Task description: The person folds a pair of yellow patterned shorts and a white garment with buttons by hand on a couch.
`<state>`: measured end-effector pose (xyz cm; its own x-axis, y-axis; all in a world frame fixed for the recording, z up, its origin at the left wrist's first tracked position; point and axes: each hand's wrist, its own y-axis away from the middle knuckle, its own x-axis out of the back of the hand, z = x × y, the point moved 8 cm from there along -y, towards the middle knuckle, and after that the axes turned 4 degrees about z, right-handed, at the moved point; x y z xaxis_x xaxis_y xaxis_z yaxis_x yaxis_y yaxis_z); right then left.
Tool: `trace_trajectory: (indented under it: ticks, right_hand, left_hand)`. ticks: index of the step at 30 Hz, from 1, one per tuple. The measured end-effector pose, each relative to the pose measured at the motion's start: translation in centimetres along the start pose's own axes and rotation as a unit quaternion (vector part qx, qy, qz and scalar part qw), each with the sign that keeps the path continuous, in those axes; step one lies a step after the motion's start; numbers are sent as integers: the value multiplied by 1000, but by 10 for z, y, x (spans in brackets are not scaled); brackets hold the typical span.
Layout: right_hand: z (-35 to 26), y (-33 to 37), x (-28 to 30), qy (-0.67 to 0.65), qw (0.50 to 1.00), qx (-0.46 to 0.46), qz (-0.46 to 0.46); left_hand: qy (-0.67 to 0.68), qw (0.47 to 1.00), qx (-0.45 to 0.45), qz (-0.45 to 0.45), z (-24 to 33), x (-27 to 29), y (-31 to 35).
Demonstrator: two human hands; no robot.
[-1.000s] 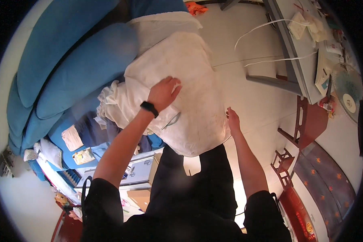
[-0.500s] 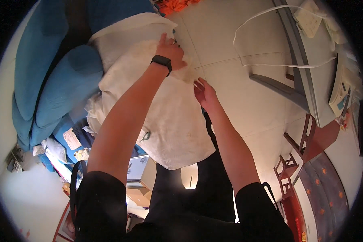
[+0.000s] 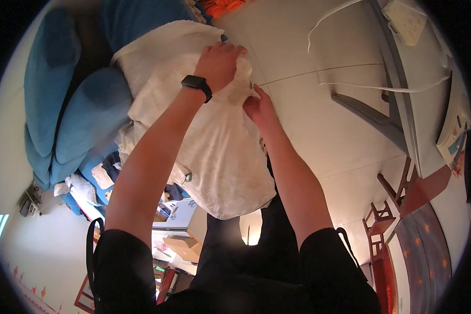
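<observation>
A large cream-white, soft-looking cloth (image 3: 214,157) lies spread in front of me, with its near end over my legs. I cannot tell whether it is a garment or a blanket. At its far right edge my left hand (image 3: 221,65), with a black watch on the wrist, is closed on the cloth. Closer to me, my right hand (image 3: 260,108) has its fingers and thumb bent around the right edge. A fold rises between the two hands. On the cloth's lower left is a small grey-green patch (image 3: 187,178).
Blue sofa cushions (image 3: 91,115) stand at the left, with folded clothes (image 3: 103,175) beside them. A grey-edged table (image 3: 403,89) is on the right with a white cord (image 3: 371,88) hanging there. Wooden chairs (image 3: 379,222) stand farther down. Something orange (image 3: 222,6) lies at the far end.
My left hand has gone from spread on the cloth to closed on its right edge. My right hand has moved left onto the edge, and a fold has risen there.
</observation>
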<state>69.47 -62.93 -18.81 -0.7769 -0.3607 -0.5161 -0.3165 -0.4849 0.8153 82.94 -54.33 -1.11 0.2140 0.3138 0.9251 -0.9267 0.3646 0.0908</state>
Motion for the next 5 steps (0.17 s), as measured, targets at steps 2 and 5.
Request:
trace_trajectory:
  ticks: [2, 5]
  right_hand:
    - [-19, -9, 7, 9, 999, 50, 7]
    - [-40, -4, 2, -3, 995, 81, -51]
  left_hand:
    - [-50, 994, -26, 94, 7, 24, 5]
    - [229, 956, 166, 81, -24, 33, 27]
